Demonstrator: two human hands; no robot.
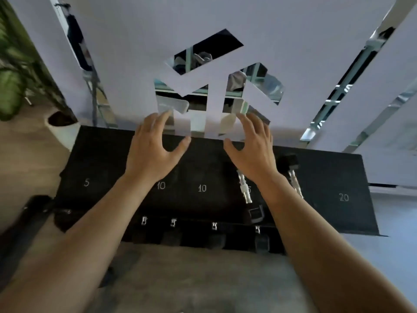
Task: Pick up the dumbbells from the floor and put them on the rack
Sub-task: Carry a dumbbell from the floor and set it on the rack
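A: Both your hands are empty: left hand and right hand hover spread-fingered above the rack, gripping nothing.

B: And the dumbbells?

A: Two dumbbells lie on the rack's top shelf, under your right wrist. More sit on the shelf below.

B: Risk?

A: Drop your right arm carelessly and you could knock one off its shelf.

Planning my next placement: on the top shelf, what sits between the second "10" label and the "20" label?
In the head view, two dumbbells lie on the rack there, chrome handles showing, partly hidden by the right hand.
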